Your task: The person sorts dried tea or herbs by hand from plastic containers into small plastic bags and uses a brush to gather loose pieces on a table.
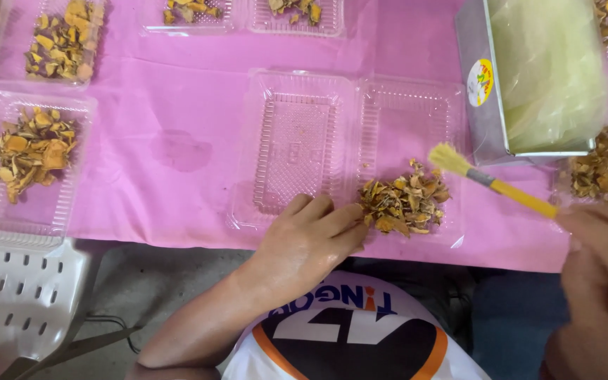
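My left hand [309,239] rests palm down on the near edge of an open clear plastic clamshell tray [297,148]. Its fingertips touch a pile of dried orange-brown pieces [404,204] in the tray's right half. It holds nothing. My right hand [599,281], blurred at the lower right, grips the yellow handle of a small brush [490,183]. The brush's pale bristles hover just above and to the right of the pile.
A pink cloth [177,105] covers the table. Several clear trays hold more dried pieces at the left [33,148] and along the far edge [65,39]. A metal box [483,134] with pale green sheets stands at the right, next to another pile [599,165]. A white perforated chair [19,295] is at the lower left.
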